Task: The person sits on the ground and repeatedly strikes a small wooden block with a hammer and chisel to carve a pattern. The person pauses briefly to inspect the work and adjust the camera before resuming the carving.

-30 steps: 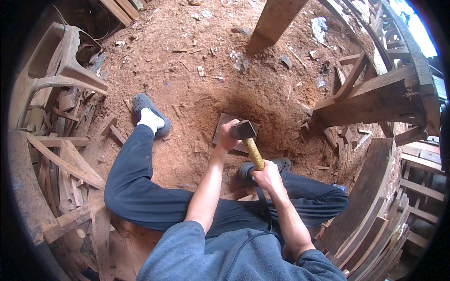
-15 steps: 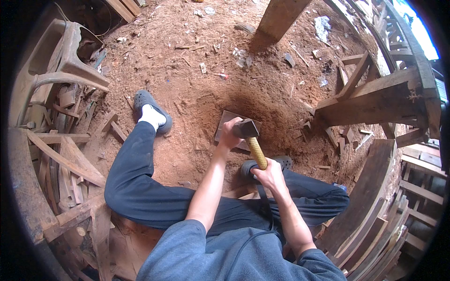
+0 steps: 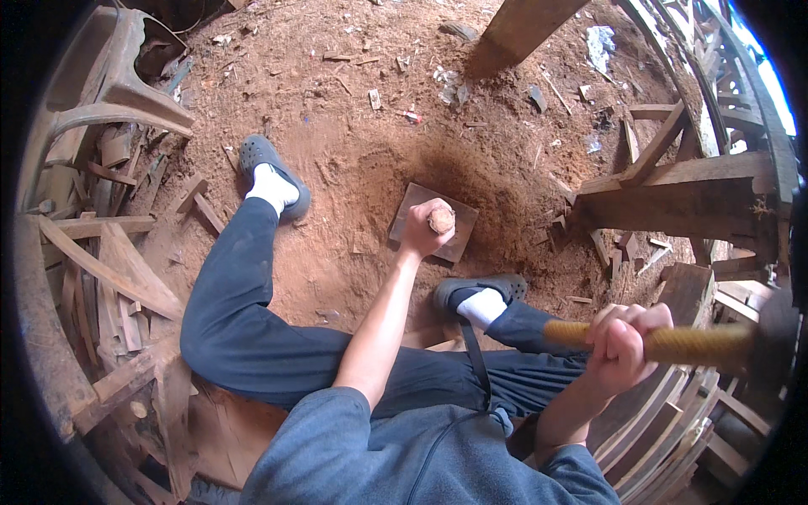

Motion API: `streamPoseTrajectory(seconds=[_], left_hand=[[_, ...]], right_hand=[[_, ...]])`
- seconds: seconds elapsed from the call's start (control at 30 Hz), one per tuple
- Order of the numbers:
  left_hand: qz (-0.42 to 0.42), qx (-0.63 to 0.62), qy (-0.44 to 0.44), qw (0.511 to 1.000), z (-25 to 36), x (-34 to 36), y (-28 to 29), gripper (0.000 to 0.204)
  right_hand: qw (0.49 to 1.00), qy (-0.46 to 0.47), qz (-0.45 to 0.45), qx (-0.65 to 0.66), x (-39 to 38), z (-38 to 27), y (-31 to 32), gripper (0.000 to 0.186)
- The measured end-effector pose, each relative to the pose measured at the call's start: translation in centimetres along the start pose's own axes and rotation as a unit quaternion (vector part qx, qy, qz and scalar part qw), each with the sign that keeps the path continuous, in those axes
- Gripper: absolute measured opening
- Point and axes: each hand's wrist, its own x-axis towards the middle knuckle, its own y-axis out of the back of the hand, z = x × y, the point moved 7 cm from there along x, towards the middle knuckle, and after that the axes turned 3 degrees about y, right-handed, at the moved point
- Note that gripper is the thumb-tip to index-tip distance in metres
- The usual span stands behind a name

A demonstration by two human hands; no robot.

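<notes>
My left hand is closed around an upright round wooden piece; only its pale, battered end shows, and the rest is hidden in my fist. It stands over a flat square board lying on the sawdust between my feet. My right hand is raised at the right, its fingers wrapped around the yellow handle of a hammer. The hammer's dark head is blurred at the right rim, far from the board.
Stacked curved timbers lie at my lower right. A wooden frame stands at the right, and a post rises ahead. To the left are a worn chair and wood offcuts. Sawdust and scraps cover the ground.
The hammer has swung from above my left hand up and out to the right with my right hand. The round wooden end in my left hand is now uncovered.
</notes>
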Motion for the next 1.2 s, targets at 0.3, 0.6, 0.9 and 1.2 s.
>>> streamPoseTrajectory(seconds=[0.3, 0.6, 0.9, 1.2], left_hand=[[0.000, -0.007, -0.092, 0.996, 1.3, 0.8, -1.2, 0.015], [0.007, -0.012, -0.035, 0.999, -0.2, -0.1, -1.4, 0.012], [-0.016, 0.084, -0.046, 0.995, 0.1, -1.4, -2.6, 0.019], [0.004, -0.014, -0.039, 0.999, -0.6, -0.3, -2.5, 0.017]], right_hand=[[0.794, -0.293, -0.202, -0.493, -5.7, 17.8, -3.6, 0.010], [0.997, -0.060, 0.044, -0.020, -2.2, 3.7, -0.7, 0.015], [0.843, -0.155, -0.180, -0.483, -4.8, 15.5, -2.4, 0.011], [0.992, -0.089, 0.078, -0.039, -3.8, 6.7, -1.3, 0.018]])
